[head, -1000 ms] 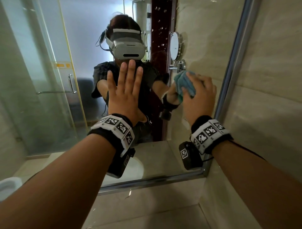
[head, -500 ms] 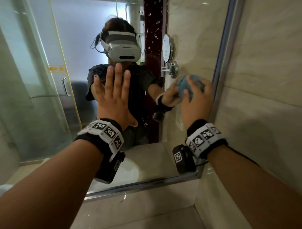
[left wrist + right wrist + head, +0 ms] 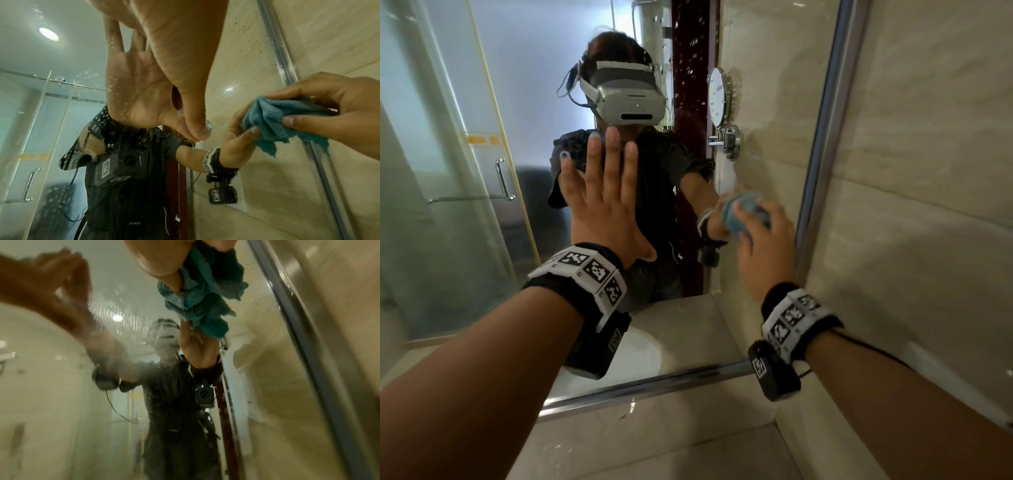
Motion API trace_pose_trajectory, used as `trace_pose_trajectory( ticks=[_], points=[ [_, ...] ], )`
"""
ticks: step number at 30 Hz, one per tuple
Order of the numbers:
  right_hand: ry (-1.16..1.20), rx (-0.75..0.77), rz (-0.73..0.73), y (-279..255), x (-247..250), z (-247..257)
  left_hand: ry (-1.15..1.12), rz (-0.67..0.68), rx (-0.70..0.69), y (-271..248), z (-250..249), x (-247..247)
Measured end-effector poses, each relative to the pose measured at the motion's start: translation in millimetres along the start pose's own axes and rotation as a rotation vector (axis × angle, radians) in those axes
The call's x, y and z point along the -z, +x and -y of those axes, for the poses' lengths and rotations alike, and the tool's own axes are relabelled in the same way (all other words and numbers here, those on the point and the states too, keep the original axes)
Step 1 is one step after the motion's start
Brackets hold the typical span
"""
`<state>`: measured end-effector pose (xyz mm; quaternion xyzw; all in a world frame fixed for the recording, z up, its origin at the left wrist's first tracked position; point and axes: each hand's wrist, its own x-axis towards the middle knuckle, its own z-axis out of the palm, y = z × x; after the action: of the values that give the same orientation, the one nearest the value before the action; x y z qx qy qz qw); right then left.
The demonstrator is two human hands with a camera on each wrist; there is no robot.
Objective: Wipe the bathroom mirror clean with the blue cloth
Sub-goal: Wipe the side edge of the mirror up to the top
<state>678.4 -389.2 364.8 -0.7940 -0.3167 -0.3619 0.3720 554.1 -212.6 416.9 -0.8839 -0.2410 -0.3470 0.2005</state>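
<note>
Head view: the left hand (image 3: 604, 202) lay flat, fingers straight, against the bathroom mirror (image 3: 524, 85), holding nothing. The right hand (image 3: 765, 246) gripped the bunched blue cloth (image 3: 736, 214) against the glass near the metal frame (image 3: 822, 137), low on the mirror's right side. Left wrist view: the cloth (image 3: 273, 120) was pinched between fingers (image 3: 304, 121) and thumb in soft folds, with a loose corner hanging. It was judged light, limp and best held wadded in the palm. Droplets speckled the glass. Right wrist view: the picture was blurred; the cloth (image 3: 203, 293) sat under the fingertips beside the frame (image 3: 298, 321). The glass was judged hard, wet and slippery. Beige tiled walls surrounded the mirror, which reflected a glass shower door.
</note>
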Motion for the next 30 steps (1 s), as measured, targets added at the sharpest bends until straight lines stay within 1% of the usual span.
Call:
trace_pose_trajectory(
  ticks=[2,3,5,8,10,11,12,15,16,18,19,20,22,23,24,25,27,30],
  points=[
    [0.004,0.119,0.018,-9.6,-1.5,-4.2,0.004,0.002,0.001,-0.2,-0.4,-0.4],
    [0.034,0.122,0.017,-6.5,1.3,-6.8,0.007,0.004,0.004,-0.5,-0.9,-0.6],
    [0.127,0.037,-0.030,9.5,8.8,-9.7,0.007,0.006,0.004,-0.5,-1.7,-0.9],
    [0.215,-0.154,-0.198,39.4,17.1,-10.9,-0.002,0.001,0.004,-0.3,-2.1,-1.8],
    [0.187,-0.172,-0.249,42.0,14.7,-7.5,-0.002,-0.004,0.005,-0.1,-2.3,-2.4],
    [0.146,-0.135,-0.228,34.6,10.7,-4.7,0.000,-0.004,0.008,-0.1,-2.3,-2.7],
    [0.095,-0.057,-0.172,22.7,5.6,-3.2,0.001,-0.005,0.009,-0.1,-2.5,-3.3],
    [-0.023,0.295,0.068,-23.1,-10.9,-9.2,0.000,-0.014,0.013,0.2,-2.3,-3.8],
    [-0.038,0.339,0.138,-31.9,-12.6,-14.0,0.005,-0.015,0.015,0.2,-2.7,-3.8],
    [-0.041,0.281,0.249,-30.0,-9.7,-21.1,0.013,-0.017,0.018,-0.3,-3.4,-3.8],
    [-0.002,0.255,0.240,-23.7,-8.5,-25.8,0.012,-0.018,0.019,-0.2,-3.6,-3.8],
    [0.019,0.193,0.160,-13.9,-5.5,-29.3,0.004,-0.019,0.018,-0.5,-3.8,-4.0],
    [0.092,0.001,-0.065,13.1,5.8,-35.3,-0.011,-0.025,0.015,-0.5,-3.3,-4.9],
    [0.116,-0.061,-0.160,23.8,10.4,-38.3,-0.014,-0.029,0.013,-0.6,-3.0,-5.1],
    [0.125,-0.094,-0.212,30.5,12.6,-40.6,-0.015,-0.031,0.012,-1.1,-3.2,-5.3],
    [0.153,-0.132,-0.234,32.4,12.5,-40.0,-0.017,-0.032,0.010,-1.4,-3.5,-5.4],
    [0.126,-0.133,-0.222,22.7,8.8,-36.3,-0.017,-0.031,0.007,-2.0,-3.9,-5.9],
    [-0.068,-0.056,-0.080,-7.8,-1.2,-30.3,-0.008,-0.028,0.015,-2.4,-3.8,-5.4]
  ],
)
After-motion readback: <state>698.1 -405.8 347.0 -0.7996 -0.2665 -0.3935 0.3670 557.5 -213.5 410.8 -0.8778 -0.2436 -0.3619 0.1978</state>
